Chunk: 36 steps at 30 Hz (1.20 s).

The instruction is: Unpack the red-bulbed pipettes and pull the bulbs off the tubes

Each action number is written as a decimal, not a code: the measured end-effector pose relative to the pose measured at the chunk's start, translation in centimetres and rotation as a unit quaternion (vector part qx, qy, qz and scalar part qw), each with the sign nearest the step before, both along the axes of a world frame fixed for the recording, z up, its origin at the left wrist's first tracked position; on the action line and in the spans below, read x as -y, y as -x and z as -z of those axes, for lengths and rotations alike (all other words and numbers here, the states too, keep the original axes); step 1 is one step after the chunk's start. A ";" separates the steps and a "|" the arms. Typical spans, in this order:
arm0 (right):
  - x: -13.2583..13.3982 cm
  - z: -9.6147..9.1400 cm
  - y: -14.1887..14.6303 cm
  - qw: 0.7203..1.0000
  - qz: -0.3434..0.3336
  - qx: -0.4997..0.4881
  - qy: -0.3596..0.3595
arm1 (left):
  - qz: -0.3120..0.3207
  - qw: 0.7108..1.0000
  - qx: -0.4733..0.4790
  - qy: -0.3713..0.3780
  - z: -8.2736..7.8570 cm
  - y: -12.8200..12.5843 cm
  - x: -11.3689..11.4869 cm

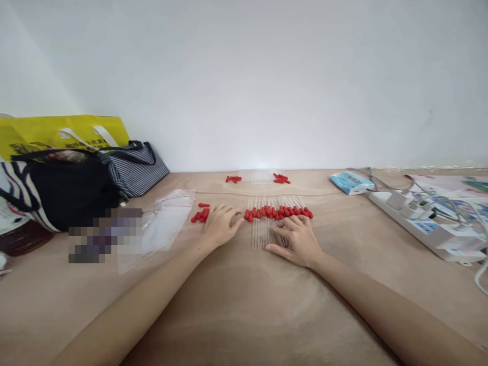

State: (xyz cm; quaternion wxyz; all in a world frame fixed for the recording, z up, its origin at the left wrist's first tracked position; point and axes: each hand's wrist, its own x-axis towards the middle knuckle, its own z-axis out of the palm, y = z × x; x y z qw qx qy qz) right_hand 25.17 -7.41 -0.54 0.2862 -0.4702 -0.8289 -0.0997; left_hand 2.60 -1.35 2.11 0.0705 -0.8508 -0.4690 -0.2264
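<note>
A row of red rubber dropper bulbs (263,212) runs across the middle of the table, among thin clear glass dropper tubes (259,236) laid side by side. More tubes stick out behind the bulbs. My right hand (299,239) rests over the right part of the near tubes, its fingers spread and fingertips close to the bulbs; it covers some tubes. My left hand (221,223) lies open on the table, left of the row, with thumb and fingers apart. Beside it are several loose red bulbs (200,215), partly hidden by the hand.
Farther back lie small groups of red bulbs (281,178) beside more clear tubes (261,176). Clear zip bags (163,223) are on the left, near several bags (133,168). On the right are a blue tissue pack (351,182) and a power strip (430,226) with cables.
</note>
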 end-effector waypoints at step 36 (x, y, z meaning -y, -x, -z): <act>-0.5 0.4 -1.0 0.990 0.064 -0.101 -0.073 | -0.193 0.971 0.000 0.141 -1.2 -4.0 -2.6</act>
